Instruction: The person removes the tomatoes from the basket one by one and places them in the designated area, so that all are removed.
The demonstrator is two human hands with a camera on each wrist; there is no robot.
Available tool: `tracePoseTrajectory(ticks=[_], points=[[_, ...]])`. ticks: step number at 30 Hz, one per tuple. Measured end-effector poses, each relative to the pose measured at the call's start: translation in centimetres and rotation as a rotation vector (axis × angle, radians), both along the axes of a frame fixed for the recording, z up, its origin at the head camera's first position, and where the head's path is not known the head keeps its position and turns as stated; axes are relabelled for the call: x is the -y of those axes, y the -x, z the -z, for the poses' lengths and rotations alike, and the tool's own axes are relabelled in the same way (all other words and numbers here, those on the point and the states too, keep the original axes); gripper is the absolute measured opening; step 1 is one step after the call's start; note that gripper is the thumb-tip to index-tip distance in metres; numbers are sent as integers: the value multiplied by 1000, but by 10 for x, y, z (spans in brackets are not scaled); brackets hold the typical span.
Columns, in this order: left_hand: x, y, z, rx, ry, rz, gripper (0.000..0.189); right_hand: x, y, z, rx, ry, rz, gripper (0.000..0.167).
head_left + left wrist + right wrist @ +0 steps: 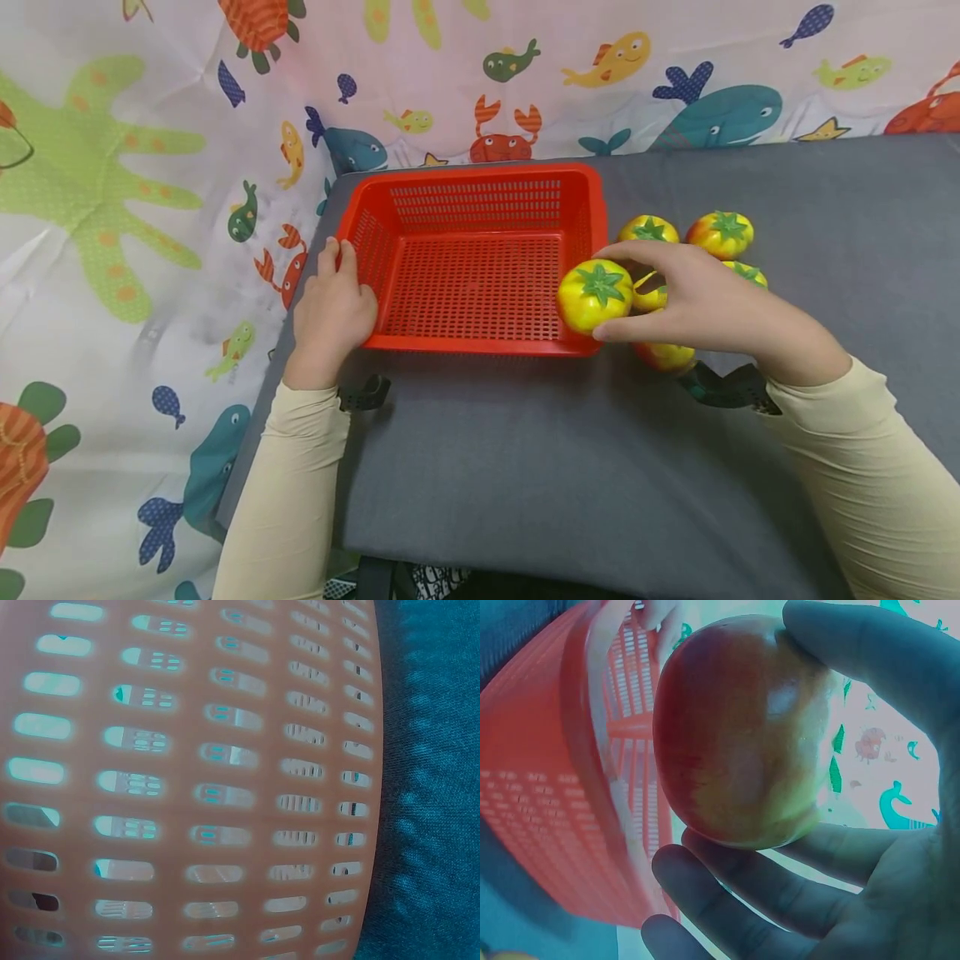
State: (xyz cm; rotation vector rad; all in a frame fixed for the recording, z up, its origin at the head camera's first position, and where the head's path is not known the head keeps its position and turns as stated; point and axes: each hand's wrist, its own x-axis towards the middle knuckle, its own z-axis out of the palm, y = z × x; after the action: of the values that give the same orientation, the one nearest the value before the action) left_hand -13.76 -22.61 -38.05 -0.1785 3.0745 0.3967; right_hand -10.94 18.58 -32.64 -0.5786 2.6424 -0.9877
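A red plastic basket (472, 344) with slatted sides stands on the grey table, and its mesh floor is bare. My left hand (334, 308) grips the basket's left rim. In the left wrist view the slotted basket wall (172, 810) fills most of the picture. My right hand (693, 296) holds a yellow-red tomato (595, 297) with a green leafy top, thumb on one side and fingers on the other. This tomato is at the basket's right rim, over its front right corner. The right wrist view shows the tomato's smooth red-orange underside (739, 735) between thumb and fingers.
Several more tomatoes lie right of the basket: one behind (648, 227), one farther right (722, 236), one in front (666, 356), others partly under my right hand. A fish-patterned curtain (435, 75) hangs along the table's back and left edges.
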Motion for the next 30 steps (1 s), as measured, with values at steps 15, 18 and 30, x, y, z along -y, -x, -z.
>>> tracePoseTrajectory(ticks=[15,18,30], points=[[-1,-1,-1,12,-8,-12,77,-35,-8,9,27,51,33,74],[-2,-1,-1,12,-10,-12,77,-43,-9,10,27,45,55,74],[-4,-2,-1,27,-13,-13,77,-76,-15,14,64,53,133,76]])
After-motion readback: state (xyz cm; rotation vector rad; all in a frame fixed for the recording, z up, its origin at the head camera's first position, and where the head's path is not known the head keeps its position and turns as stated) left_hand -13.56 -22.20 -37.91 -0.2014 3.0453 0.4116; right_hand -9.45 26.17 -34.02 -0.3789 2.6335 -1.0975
